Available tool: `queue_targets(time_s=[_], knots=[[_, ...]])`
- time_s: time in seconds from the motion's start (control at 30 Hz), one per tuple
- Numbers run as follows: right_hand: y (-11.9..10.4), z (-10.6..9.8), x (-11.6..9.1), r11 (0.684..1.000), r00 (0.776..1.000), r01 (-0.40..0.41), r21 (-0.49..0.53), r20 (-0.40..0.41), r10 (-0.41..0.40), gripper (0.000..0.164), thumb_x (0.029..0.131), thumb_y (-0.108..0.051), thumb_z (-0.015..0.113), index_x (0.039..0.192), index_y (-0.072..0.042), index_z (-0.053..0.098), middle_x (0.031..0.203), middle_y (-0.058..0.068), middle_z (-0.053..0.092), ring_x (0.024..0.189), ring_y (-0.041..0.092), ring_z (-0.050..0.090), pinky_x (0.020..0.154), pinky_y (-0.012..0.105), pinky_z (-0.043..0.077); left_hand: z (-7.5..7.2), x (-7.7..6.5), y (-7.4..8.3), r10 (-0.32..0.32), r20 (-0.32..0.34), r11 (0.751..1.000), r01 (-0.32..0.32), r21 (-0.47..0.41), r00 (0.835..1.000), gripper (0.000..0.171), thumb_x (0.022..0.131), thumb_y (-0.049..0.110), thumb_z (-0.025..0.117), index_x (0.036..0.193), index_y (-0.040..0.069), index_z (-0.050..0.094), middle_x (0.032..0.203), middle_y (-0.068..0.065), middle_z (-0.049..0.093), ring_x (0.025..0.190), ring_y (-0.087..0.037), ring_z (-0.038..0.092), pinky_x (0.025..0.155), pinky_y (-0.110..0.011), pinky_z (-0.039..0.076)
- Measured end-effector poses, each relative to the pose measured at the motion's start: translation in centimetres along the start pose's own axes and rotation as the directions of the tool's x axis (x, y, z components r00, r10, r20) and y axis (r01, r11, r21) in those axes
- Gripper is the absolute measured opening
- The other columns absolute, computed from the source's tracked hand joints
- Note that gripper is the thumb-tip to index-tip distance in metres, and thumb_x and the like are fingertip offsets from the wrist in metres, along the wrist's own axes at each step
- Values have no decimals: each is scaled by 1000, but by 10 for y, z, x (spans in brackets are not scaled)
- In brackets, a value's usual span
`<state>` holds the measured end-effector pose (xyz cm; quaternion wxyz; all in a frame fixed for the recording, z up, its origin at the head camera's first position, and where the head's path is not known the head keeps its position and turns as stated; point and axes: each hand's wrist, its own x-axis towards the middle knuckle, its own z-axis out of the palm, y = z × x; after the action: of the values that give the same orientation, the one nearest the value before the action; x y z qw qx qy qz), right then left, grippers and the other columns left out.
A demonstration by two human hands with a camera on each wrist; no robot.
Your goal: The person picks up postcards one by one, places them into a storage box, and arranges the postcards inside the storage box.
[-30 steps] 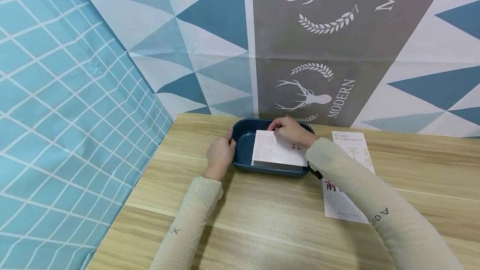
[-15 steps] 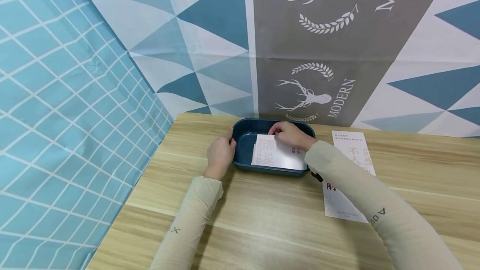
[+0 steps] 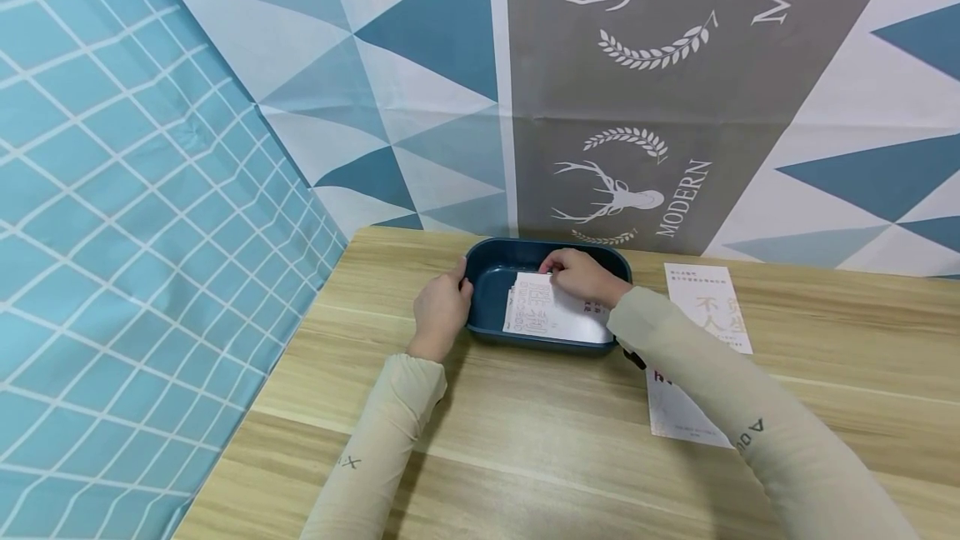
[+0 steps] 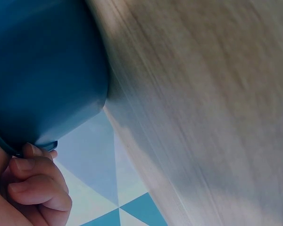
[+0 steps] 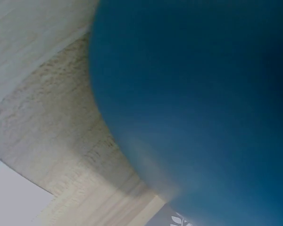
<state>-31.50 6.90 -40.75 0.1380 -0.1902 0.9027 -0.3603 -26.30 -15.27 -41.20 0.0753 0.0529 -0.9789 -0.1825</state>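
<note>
A dark blue oblong tub (image 3: 489, 290) stands on the wooden table near the back wall. My left hand (image 3: 441, 311) grips its left rim; in the left wrist view, curled fingers (image 4: 42, 190) meet the rim. Over the tub's right side, my right hand (image 3: 583, 275) pinches the far edge of a white printed card (image 3: 558, 315). That card lies inside the tub, with an edge of other paper just showing beneath it at the left. In the right wrist view the tub's outer wall (image 5: 188, 117) fills much of the picture, and the hand itself is out of sight.
To the right of the tub, a long white printed sheet (image 3: 701, 294) lies on the table (image 3: 525, 440), partly covered by the right forearm. A patterned wall covering (image 3: 450, 132) rises behind the table, and a blue gridded one (image 3: 150, 215) stands at the left.
My right hand has moved slightly down toward the near side, and the card has sunk lower and flatter into the tub. The left hand and the tub have stayed in place.
</note>
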Motion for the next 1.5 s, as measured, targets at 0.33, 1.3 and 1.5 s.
queue_targets(time_s=[0.33, 1.3, 1.5], knots=[[7, 9, 2, 999, 999, -34, 13, 15, 34, 25, 89, -3, 44, 107, -3, 61, 96, 10, 53, 88, 23, 47, 79, 33, 36, 0, -1, 0, 8, -8, 1000, -8, 2, 1000, 41, 94, 22, 52, 134, 22, 52, 92, -11, 71, 68, -24, 61, 57, -38, 47], [13, 11, -4, 981, 1000, -11, -196, 26, 16, 25, 87, -19, 63, 104, -1, 68, 100, 12, 61, 83, 20, 52, 79, 35, 46, 0, -1, 2, -14, -1, 1000, 14, 19, 1000, 41, 94, 23, 51, 135, 21, 52, 88, -10, 70, 67, -23, 60, 55, -34, 44], [14, 12, -4, 978, 1000, -1, -209, 13, 4, 25, 86, -20, 64, 103, -1, 69, 98, 11, 62, 81, 19, 52, 76, 33, 47, 0, -1, 1, -15, 9, 1000, 15, 11, 1000, 42, 94, 24, 51, 136, 23, 50, 92, -11, 70, 71, -25, 61, 59, -38, 47]])
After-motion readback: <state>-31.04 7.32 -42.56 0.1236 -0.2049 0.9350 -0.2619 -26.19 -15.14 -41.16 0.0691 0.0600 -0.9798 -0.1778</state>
